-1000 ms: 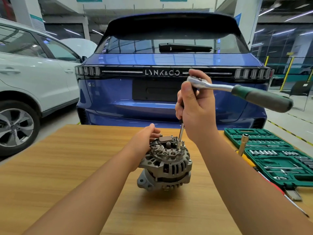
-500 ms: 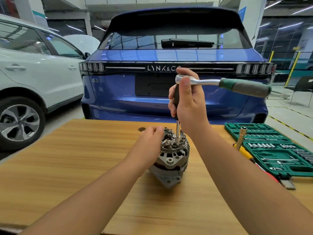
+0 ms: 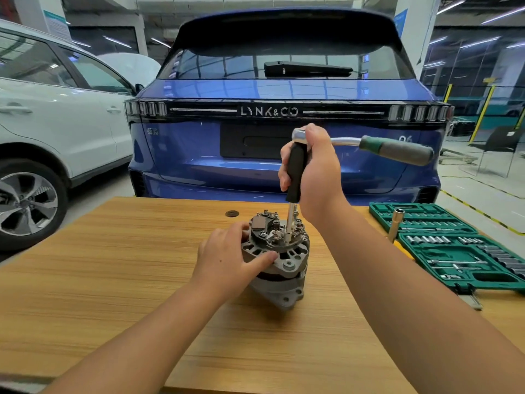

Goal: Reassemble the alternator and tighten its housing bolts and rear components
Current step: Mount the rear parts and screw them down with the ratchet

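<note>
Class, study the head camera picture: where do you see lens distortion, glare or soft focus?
Head view: the wide lens bows the table edge and stretches both forearms; ceiling lights streak across the blue car rear glass; the alternator and ratchet look fairly sharp, while the socket set details turn soft.

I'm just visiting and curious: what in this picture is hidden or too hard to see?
All in the head view:
- The bolt under the driver tip: too small, lost among the alternator rear parts.
- The right hand covers part of the ratchet head and the driver's black grip.
- The left hand hides the alternator's left side.
- Socket sizes in the green tool case: too small; the case is cut by the right edge.
</note>
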`<state>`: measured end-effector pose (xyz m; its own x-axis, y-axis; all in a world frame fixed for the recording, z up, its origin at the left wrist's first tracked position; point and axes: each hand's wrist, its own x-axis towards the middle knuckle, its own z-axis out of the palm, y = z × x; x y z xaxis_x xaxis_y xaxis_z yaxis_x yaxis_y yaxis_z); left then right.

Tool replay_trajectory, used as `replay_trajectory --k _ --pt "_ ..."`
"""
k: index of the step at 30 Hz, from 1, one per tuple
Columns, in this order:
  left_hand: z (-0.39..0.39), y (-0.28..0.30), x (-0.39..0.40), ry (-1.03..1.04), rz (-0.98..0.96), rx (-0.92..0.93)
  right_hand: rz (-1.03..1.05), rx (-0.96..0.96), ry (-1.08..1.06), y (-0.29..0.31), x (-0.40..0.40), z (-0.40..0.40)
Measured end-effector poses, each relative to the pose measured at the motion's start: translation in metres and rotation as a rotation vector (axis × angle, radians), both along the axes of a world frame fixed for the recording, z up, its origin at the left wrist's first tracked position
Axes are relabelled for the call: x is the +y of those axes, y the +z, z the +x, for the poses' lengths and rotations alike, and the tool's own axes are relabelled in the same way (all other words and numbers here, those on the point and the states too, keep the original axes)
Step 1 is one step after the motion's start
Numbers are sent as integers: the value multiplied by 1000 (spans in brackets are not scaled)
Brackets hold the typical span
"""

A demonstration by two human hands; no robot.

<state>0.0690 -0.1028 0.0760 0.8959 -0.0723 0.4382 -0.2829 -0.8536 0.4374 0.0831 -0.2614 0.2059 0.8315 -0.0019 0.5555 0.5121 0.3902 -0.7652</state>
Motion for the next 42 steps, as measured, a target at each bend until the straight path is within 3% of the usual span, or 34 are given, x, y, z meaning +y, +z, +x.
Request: replay_trajectory --k 5,11,16,24,30,42 --pt "-9 -6 0 -47 140 -190 -49 149 90 3 -1 3" --pt "-15 -27 -16 -84 28 -374 -27 226 153 15 -1 6" --pt "-13 -35 -27 -47 96 -538 -31 248 146 20 2 12" --pt "-16 -39 -35 -6 111 -529 -2 300 93 25 2 19" --pt "-16 -41 -36 21 97 -514 150 318 90 38 2 21" --pt "-17 -40 -34 3 119 -533 121 327 98 30 10 27"
